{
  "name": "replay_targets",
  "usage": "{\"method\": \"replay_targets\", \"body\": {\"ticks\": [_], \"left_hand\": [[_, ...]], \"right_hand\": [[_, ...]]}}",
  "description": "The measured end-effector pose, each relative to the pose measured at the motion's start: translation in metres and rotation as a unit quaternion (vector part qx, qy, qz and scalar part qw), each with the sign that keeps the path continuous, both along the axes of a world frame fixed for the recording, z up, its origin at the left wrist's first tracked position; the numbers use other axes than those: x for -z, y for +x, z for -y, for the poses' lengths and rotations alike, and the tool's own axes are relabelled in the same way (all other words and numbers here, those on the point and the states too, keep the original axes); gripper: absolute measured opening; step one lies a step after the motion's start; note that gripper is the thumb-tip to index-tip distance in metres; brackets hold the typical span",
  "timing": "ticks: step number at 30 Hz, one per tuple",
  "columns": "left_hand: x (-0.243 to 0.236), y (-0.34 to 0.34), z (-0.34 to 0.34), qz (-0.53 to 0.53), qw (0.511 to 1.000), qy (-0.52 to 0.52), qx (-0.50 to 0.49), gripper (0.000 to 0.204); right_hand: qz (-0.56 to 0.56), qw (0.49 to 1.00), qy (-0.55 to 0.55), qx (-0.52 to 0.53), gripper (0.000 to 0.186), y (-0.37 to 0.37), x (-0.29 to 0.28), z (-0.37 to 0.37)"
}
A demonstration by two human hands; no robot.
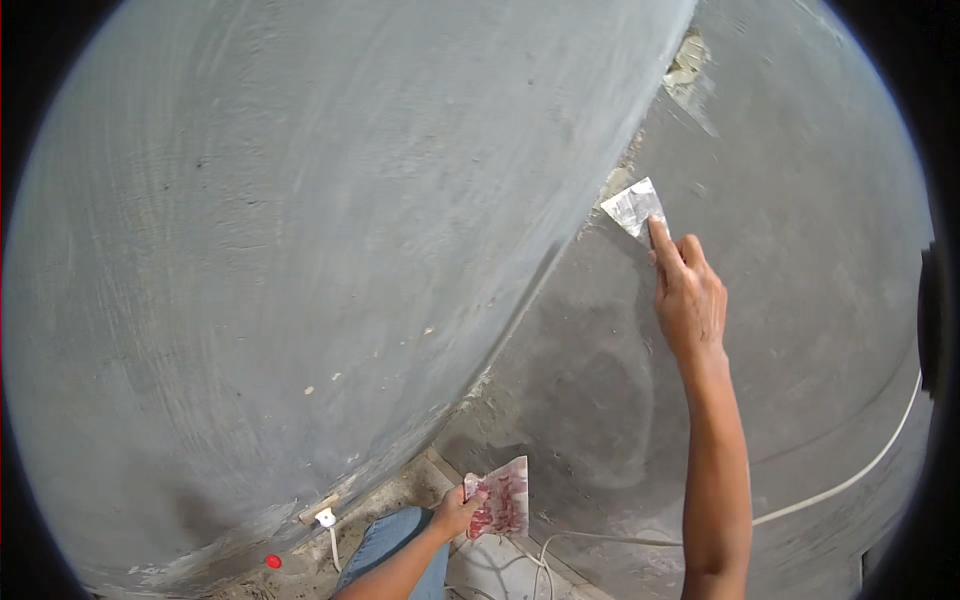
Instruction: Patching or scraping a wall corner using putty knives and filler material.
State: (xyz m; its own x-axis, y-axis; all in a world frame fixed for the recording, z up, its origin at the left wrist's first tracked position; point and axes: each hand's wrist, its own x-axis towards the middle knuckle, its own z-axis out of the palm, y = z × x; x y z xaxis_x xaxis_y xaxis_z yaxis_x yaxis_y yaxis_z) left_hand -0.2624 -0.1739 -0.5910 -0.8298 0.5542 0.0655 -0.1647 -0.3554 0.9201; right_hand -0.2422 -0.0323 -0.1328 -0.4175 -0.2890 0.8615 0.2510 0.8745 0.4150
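My right hand (692, 300) is closed round the handle of a putty knife (632, 207), its index finger stretched along the blade. The blade lies at the corner where two grey plastered walls meet, and whether it touches the wall I cannot tell for sure. Above it, a patch of pale wet-looking filler (688, 62) sits in the same corner. Low down, my left hand (458, 512) grips a wider scraper (505, 498) with a broad blade smeared red and white. The scraper's handle is mostly hidden by the fingers.
A white cable (840, 488) runs along the right wall (800, 300) down to the floor. By the foot of the left wall (250, 250) are a white plug (325, 517) and a small red cap-like object (273, 562). A dark object (930, 320) stands at the right rim.
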Motion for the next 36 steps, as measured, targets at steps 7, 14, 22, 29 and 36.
{"method": "replay_targets", "body": {"ticks": [7, 14, 22, 29, 36], "left_hand": [[0.006, -0.009, -0.001, 0.068, 0.996, 0.052, 0.020, 0.019], [0.014, -0.017, 0.002, 0.089, 0.993, 0.065, 0.030, 0.016], [0.006, -0.021, 0.001, 0.175, 0.972, 0.146, 0.050, 0.015], [0.009, -0.026, 0.006, 0.197, 0.962, 0.169, 0.089, 0.016], [0.009, -0.026, 0.009, 0.211, 0.961, 0.141, 0.106, 0.017]], "right_hand": [[0.030, 0.992, 0.078, 0.094, 0.045, -0.020, -0.046, -0.015], [0.075, 0.985, 0.104, 0.117, 0.046, -0.026, -0.071, -0.009], [0.112, 0.964, 0.065, 0.230, 0.048, -0.027, -0.075, 0.017], [0.123, 0.950, 0.066, 0.278, 0.049, -0.022, -0.073, 0.034], [0.137, 0.963, 0.042, 0.228, 0.045, 0.002, -0.078, 0.034]]}}
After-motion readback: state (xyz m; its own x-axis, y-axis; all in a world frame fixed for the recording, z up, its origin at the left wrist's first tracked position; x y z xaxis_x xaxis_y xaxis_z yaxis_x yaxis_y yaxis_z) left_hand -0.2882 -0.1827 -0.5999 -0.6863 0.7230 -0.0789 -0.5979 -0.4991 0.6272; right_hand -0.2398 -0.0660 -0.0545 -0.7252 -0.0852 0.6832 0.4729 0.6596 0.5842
